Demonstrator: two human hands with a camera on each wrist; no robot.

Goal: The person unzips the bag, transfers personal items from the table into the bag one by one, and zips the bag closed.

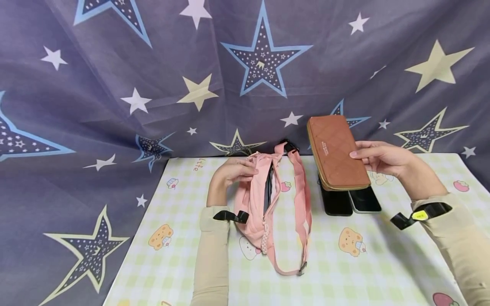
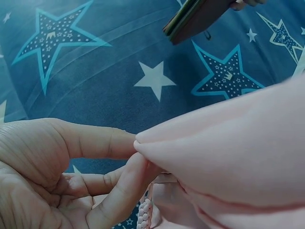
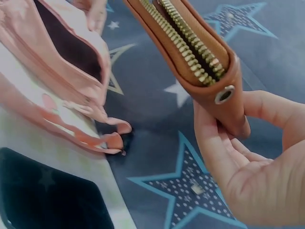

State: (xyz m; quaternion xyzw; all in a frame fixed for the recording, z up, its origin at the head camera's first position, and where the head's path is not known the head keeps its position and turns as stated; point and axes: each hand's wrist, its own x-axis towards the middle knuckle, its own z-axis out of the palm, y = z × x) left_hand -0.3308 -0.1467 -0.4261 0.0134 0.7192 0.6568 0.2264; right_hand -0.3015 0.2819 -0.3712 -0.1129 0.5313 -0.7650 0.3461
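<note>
A pink waist bag [image 1: 254, 199] lies on the table with its zipper undone, and a dark lining shows through the slit. My left hand [image 1: 234, 171] pinches the bag's fabric near its upper end; the left wrist view shows thumb and fingertips [image 2: 136, 164] on a fold of pink cloth. In my right hand [image 1: 383, 156] is a brown quilted zip wallet [image 1: 338, 153], gripped by one edge and raised above two phones. The right wrist view shows the wallet's gold zipper [image 3: 190, 50] partly parted at that end. What the wallet contains is hidden.
Two dark-screened phones, a black one [image 1: 337, 203] and a pale-edged one [image 1: 365, 200], lie side by side below the wallet. The bag's pink strap [image 1: 302, 191] loops to its right with a black buckle [image 1: 289, 145]. Behind the checked table [image 1: 172, 267] hangs a star-patterned curtain [image 1: 329, 25].
</note>
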